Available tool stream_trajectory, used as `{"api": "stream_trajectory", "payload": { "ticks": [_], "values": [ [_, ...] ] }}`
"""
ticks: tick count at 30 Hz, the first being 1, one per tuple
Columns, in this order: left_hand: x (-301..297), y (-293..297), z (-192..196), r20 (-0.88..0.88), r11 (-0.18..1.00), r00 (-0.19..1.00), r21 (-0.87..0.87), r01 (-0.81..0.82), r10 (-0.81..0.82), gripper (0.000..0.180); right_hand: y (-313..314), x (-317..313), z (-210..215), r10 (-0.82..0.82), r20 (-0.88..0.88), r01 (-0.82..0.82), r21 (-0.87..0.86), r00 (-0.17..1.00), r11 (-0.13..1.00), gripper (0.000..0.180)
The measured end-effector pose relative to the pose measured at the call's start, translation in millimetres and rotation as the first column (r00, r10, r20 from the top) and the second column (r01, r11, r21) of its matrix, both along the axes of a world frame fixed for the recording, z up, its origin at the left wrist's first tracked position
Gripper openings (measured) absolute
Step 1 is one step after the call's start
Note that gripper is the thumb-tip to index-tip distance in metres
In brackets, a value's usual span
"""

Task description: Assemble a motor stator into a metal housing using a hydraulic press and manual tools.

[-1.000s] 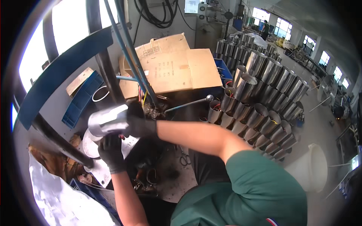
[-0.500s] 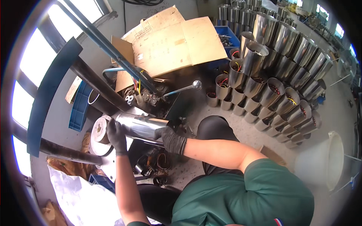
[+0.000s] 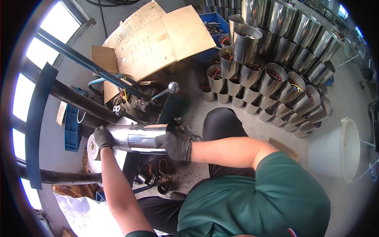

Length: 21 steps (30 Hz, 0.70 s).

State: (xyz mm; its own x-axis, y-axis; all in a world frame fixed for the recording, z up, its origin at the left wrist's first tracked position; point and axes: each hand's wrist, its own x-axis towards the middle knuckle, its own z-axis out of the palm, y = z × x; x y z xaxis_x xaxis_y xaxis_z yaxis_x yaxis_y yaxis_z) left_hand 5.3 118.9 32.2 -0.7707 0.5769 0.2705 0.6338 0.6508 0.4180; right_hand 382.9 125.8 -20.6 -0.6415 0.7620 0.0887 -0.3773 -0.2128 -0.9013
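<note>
Across the machine before me lies a metal cylinder (image 3: 147, 137), its right part mirror-bright and its left part a duller grey. My left hand (image 3: 103, 138), in a dark glove, is closed around the cylinder's left end beside a pale round disc (image 3: 93, 151). At the other end my right hand (image 3: 176, 147), also gloved, grips the shiny part from the near side, its fingertips partly hidden. Just beyond the right end, some small metal pieces (image 3: 185, 127) show indistinctly.
A lever with a ball knob (image 3: 173, 87) stands beyond the cylinder. Blue bars (image 3: 90, 65) and a dark pipe (image 3: 81, 100) cross the left. Cardboard (image 3: 158, 43) leans behind. Stacked metal cans (image 3: 272, 77), some holding wires, fill the right, near a white bucket (image 3: 335, 150).
The view has shifted, with surroundings sliding left. My left hand has moved from beside the disc onto the cylinder's left end. The duller left section shows more. My right hand keeps its grip.
</note>
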Motion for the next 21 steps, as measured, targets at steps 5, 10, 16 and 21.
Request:
{"api": "stream_trajectory", "payload": {
  "ticks": [5, 10, 16, 21],
  "values": [
    [-23.8, -22.1, -5.7, -0.012, 0.999, 0.999, 0.035, -0.037, 0.038, 0.046, 40.1, 58.8, 28.3, 0.129, 0.023, -0.121, -0.221, 0.991, 0.968, 0.035],
    [5.2, -0.3, -8.5, 0.011, 0.999, 0.999, 0.034, -0.032, 0.032, 0.048, 148.6, 157.1, 3.0, -0.043, 0.34, 0.04, 0.016, 0.939, 0.999, 0.028],
    [-4.3, -14.7, -9.3, -0.01, 0.998, 0.998, 0.038, -0.057, 0.057, 0.051, 187.7, 306.3, 125.3, -0.227, 0.711, -0.093, 0.381, 0.666, 0.92, 0.024],
    [3.0, -21.5, 0.0, 0.002, 0.994, 0.996, 0.051, -0.093, 0.093, 0.053, 238.7, 366.8, 166.9, -0.234, 0.946, -0.085, 0.258, 0.224, 0.962, 0.031]
  ]
}}
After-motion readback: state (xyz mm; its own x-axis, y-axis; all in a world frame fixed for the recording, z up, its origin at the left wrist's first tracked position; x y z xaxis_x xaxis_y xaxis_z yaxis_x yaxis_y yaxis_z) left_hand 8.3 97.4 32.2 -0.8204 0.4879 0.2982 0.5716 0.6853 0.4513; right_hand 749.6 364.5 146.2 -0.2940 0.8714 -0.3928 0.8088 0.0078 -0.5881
